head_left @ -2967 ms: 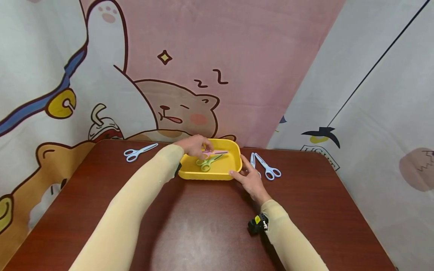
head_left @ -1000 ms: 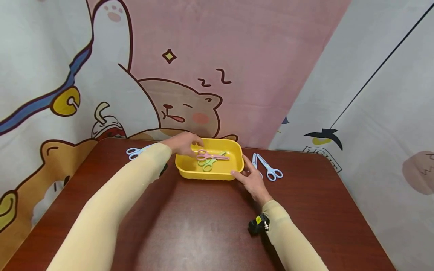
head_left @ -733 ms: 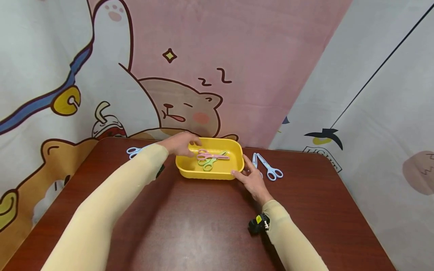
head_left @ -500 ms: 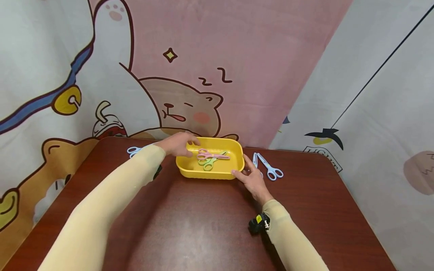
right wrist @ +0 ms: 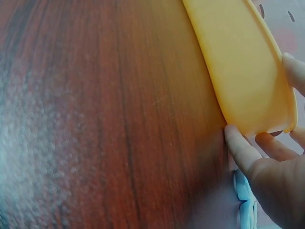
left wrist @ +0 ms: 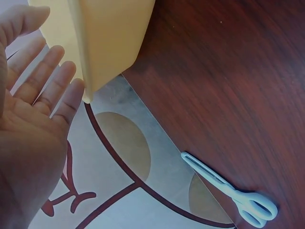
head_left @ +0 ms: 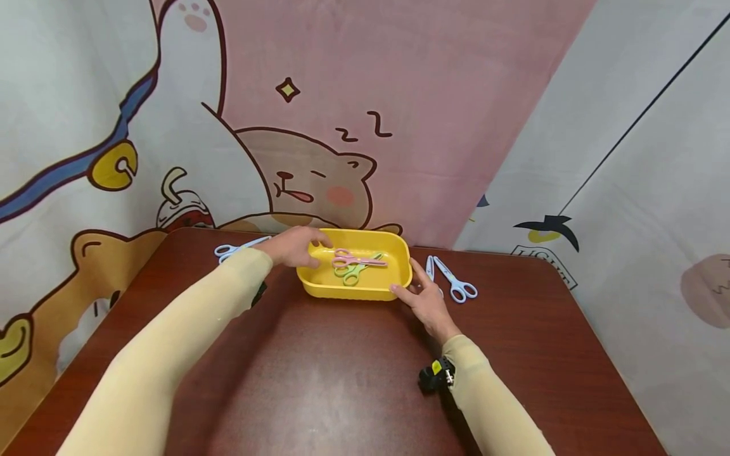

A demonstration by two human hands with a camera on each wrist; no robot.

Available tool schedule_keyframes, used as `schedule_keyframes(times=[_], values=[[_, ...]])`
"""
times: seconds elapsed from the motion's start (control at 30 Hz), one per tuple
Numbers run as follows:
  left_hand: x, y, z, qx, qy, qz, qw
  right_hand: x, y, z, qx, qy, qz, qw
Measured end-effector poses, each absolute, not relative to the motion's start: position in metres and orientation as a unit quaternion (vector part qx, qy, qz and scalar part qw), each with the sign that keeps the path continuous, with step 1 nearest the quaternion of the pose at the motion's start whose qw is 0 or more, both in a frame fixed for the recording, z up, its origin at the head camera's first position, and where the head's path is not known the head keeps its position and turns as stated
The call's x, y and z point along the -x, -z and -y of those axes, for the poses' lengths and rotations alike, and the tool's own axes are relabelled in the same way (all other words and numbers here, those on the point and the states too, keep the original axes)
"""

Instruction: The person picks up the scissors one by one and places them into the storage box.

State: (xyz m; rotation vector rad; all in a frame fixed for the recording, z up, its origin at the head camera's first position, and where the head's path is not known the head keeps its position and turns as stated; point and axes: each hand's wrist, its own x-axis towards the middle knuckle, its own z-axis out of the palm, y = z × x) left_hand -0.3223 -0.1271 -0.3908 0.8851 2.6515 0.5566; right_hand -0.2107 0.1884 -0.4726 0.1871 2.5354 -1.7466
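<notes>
A yellow plastic tray (head_left: 356, 294) stands near the table's back edge in the head view. Inside it, pink scissors (head_left: 359, 261) lie across green scissors (head_left: 350, 276). My left hand (head_left: 294, 246) hovers at the tray's left end, holding nothing. In the left wrist view the fingers of the left hand (left wrist: 35, 109) are loosely extended beside the tray wall (left wrist: 112, 43). My right hand (head_left: 428, 303) grips the tray's right front corner, thumb at the rim. The right wrist view has the right hand (right wrist: 279, 174) with its fingers around the tray's end (right wrist: 243, 71).
Light blue scissors (head_left: 227, 251) lie left of the tray, partly behind my left hand and sleeve. Right of it are two more light blue pairs, scissors (head_left: 456, 282) in plain sight and scissors (head_left: 430, 269) partly hidden by my right hand. A printed curtain (head_left: 445, 126) hangs behind the table.
My left hand has let go of the pink scissors, which now rest on the green pair. It has drawn left to the tray's end. The right hand has kept its hold.
</notes>
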Motion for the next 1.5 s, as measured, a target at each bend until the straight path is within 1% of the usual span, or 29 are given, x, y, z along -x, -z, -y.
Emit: schedule_keyframes(times=[0.47, 0.67, 0.9, 1.23, 1.5], values=[[0.324, 0.387, 0.135, -0.308, -0.201, -0.920, 0.136, 0.211, 0.471, -0.189, -0.060, 0.565, -0.823, 0.025], [0.323, 0.386, 0.143, -0.287, -0.222, -0.921, 0.143, 0.210, 0.471, -0.187, -0.058, 0.568, -0.821, 0.020], [0.323, 0.385, 0.150, -0.286, -0.215, -0.925, 0.132, 0.210, 0.471, -0.187, -0.059, 0.565, -0.823, 0.019], [0.325, 0.388, 0.166, -0.252, -0.233, -0.930, 0.132, 0.210, 0.471, -0.187, -0.061, 0.564, -0.823, 0.022], [0.324, 0.388, 0.180, -0.251, -0.227, -0.933, 0.124, 0.210, 0.471, -0.187, -0.060, 0.566, -0.822, 0.025]])
